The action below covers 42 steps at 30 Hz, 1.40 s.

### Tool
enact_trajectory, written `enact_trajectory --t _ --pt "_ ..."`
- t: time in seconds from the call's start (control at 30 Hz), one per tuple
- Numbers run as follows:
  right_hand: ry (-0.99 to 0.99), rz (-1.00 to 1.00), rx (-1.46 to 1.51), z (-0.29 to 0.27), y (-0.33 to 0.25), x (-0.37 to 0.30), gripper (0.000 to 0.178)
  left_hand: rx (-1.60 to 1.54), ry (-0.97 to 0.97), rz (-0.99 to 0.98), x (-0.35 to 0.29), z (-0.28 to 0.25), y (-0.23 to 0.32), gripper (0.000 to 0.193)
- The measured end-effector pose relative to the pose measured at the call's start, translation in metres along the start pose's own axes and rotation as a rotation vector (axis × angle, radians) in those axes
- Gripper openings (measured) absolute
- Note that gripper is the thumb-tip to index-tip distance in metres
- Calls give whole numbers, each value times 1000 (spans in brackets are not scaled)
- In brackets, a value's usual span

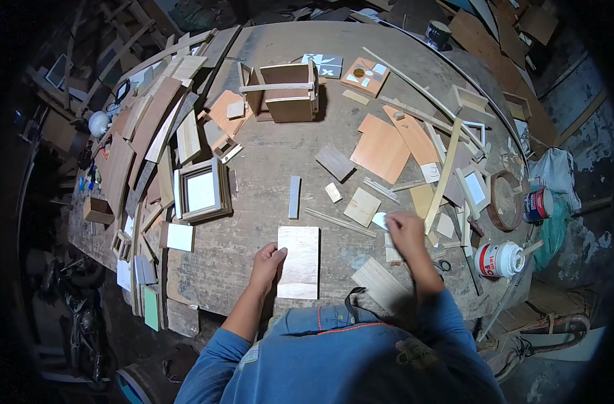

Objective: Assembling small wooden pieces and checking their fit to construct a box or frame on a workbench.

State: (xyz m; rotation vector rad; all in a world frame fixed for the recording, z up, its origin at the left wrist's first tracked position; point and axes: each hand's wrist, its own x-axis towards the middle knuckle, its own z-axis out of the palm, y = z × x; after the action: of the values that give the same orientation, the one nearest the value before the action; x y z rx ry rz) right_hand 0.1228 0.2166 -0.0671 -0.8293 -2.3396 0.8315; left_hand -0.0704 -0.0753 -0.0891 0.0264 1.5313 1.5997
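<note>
A pale rectangular wooden board (298, 264) lies at the table's near edge, right in front of my body. My left hand (269, 264) grips its left side, thumb on top and fingers underneath. To the right, my right hand (406, 234) is closed over a group of small offcuts; what its fingers hold, if anything, is hidden. A small white piece (379, 220) shows just left of that hand, and a square wooden block (362, 207) lies beyond it. Past the board stands a narrow grey strip (294, 197). A grained wooden plank (381, 284) lies between the board and my right forearm.
An open wooden box frame (291, 94) stands at the back. Stacked frames (202, 190) and long planks (138, 128) crowd the left. On the right are orange boards (381, 148), a long pale stick (444, 176), a round wooden ring (505, 200) and a white tub (498, 260).
</note>
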Motion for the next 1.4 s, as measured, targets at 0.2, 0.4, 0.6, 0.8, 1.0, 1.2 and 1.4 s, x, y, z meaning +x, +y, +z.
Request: enact_trajectory --t 0.2,0.4,0.6,0.8,1.0,1.2,1.4 --pt "-203 -117 -185 18 -54 -15 27 0 -9 20 2 -5 -3 19" --pt "-284 -77 -232 19 -44 -19 33 -19 -33 11 3 -4 -2 19" --pt "-328 -114 -244 7 -36 -29 29 1 -44 3 -1 -5 2 19" --pt "-164 127 158 -11 -23 -36 19 -38 -63 -32 0 -6 5 18" --pt "107 341 42 -37 26 -25 20 -117 -78 -43 3 -5 2 18" --pt "258 60 -465 -56 18 20 25 -96 -36 -94 6 -11 -1 18" --pt "2 23 -272 -8 -4 55 32 -46 -37 -103 6 -16 -2 17"
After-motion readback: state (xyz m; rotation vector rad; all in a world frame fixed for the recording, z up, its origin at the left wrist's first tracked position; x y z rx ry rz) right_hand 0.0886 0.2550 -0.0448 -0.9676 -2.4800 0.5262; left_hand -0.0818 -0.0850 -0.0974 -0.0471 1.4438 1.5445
